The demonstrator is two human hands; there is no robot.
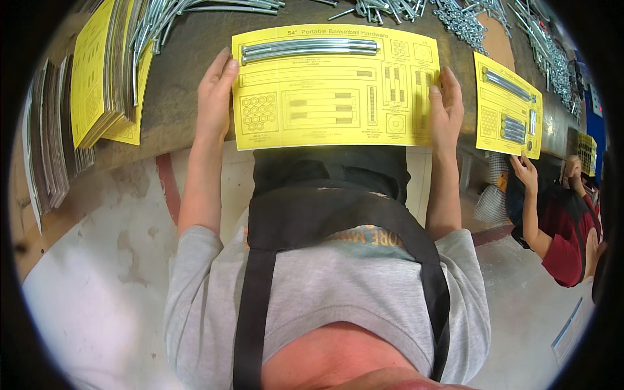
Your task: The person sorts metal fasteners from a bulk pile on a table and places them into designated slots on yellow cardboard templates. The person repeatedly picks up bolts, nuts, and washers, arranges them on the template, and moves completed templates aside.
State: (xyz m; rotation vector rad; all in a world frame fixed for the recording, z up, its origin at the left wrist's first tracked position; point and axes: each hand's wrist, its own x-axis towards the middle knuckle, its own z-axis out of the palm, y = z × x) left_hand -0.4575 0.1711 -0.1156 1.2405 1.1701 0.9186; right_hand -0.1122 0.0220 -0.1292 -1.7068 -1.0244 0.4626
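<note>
The left hand (214, 97) lies flat, fingers extended and together, against the left edge of a yellow printed cardboard sheet (335, 110); fingertips reach the sheet's upper left corner. It is not closed around anything: the palm side presses the card edge and the worktop. The right hand (445, 107) mirrors it on the sheet's right edge, fingers straight, thumb side touching the card, likewise open and clasping nothing. The sheet therefore sits squarely between the two hands, held by side contact only.

The sheet lies at the near edge of a dark brown worktop (188, 58), its lower border level with that edge. Printed outlines cover it. Two long silver metal rods (309, 47) lie side by side along its top strip, just right of the left fingertips.

Toward the worktop's left end stands a stack of like yellow sheets (97, 71), with a stack of grey-edged cards (49, 143) further left at the corner. Bent silver rods (162, 19) lie along the far edge behind the stack. Loose silver bolts and screws (455, 16) are heaped along the far edge to the right.

At the right end, a second yellow sheet (507, 107) carries several silver fasteners; another person's hand (525, 170) touches its near corner.
</note>
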